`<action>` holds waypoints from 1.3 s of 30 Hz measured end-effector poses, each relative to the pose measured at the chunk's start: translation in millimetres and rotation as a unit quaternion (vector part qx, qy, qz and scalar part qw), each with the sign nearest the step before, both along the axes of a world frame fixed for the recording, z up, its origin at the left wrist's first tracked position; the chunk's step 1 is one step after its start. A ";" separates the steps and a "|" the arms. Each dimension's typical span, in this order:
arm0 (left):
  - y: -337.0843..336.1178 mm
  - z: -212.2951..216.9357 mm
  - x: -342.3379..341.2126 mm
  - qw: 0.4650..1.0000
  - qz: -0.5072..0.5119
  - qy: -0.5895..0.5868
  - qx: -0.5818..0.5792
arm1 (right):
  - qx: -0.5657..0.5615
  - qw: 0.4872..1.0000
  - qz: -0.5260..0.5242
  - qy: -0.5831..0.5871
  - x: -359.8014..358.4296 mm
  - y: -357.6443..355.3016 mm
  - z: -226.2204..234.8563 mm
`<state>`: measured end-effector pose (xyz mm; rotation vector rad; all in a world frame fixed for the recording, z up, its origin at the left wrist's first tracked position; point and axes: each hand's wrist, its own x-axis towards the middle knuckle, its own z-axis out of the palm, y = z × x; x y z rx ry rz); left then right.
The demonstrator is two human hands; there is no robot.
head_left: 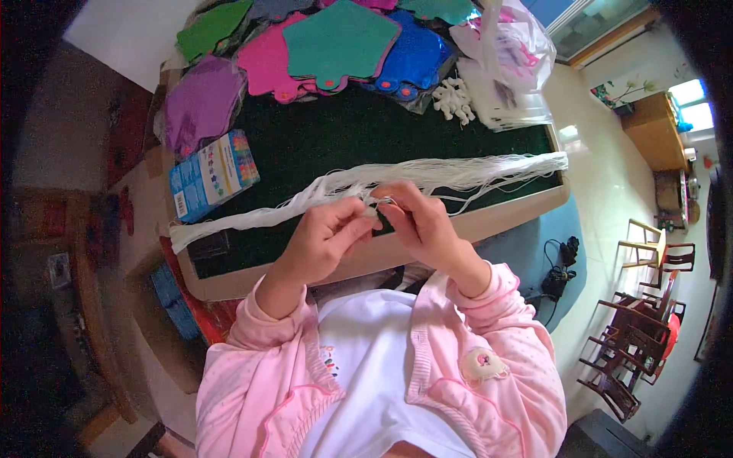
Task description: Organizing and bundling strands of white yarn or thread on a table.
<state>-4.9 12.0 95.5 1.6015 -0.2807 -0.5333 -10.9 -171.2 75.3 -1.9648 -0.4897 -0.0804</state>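
Observation:
A long bundle of white string (489, 168) lies across the dark green tabletop (321, 141), its strands loose and spread around the middle. Close in front of it, my left hand (327, 238) is closed in a pinch on a bit of white string. Beside it, my right hand (427, 227) pinches white string too, thumb and forefinger together. The fingertips almost meet, and a small loop or end shows between them. Whether a knot is there is too small to tell.
Shiny star-shaped pieces in teal (343, 42), pink, blue, purple and green are piled at the far side. A box of coloured pens (215, 175) lies left. Small white string coils (454, 101) sit beside a plastic bag (508, 46). A blue stool (534, 252) with black cables stands right.

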 end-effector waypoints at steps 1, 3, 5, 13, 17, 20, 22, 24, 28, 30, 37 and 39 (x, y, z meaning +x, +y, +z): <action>1.1 1.0 0.2 1.000 0.000 0.000 0.000 | 0.027 1.000 0.005 -0.012 0.2 -0.6 -4.4; 4.6 4.9 1.6 0.977 -0.001 0.145 -0.156 | 0.056 0.998 0.008 -0.024 -0.4 -0.5 -4.9; 0.1 7.0 1.9 0.977 0.033 0.131 -0.165 | 0.046 0.997 0.048 -0.032 -2.2 0.7 -0.1; -15.7 -10.3 -4.1 0.955 0.058 -0.278 0.086 | -0.030 0.994 -0.012 -0.100 0.8 -2.5 -3.1; -8.9 -26.6 2.1 0.905 -0.011 -0.386 0.175 | -0.027 0.998 -0.003 -0.055 -0.2 -2.9 8.8; -8.5 -16.4 -1.9 0.958 -0.004 -0.267 0.104 | 0.005 0.997 0.058 -0.058 5.0 -6.9 12.4; -6.3 -13.0 -2.9 0.994 -0.021 -0.087 0.058 | 0.025 0.996 0.067 -0.051 6.0 -10.7 7.7; -6.0 -11.0 -3.0 0.998 -0.011 -0.058 0.024 | 0.046 0.995 0.078 -0.044 6.1 -11.0 7.1; -5.0 -2.8 0.7 0.995 -0.006 -0.089 0.038 | 0.036 0.997 0.068 -0.010 1.2 -6.3 6.4; -6.2 1.5 4.5 0.993 -0.005 -0.109 0.039 | 0.042 0.998 0.041 0.006 0.2 -5.5 2.4; -10.6 -3.5 2.1 0.993 0.057 -0.083 0.061 | 0.019 0.997 0.042 -0.057 4.9 -2.8 3.6; -12.6 -12.9 0.5 0.991 0.067 -0.092 0.070 | 0.005 0.997 0.050 -0.063 7.0 -4.0 7.1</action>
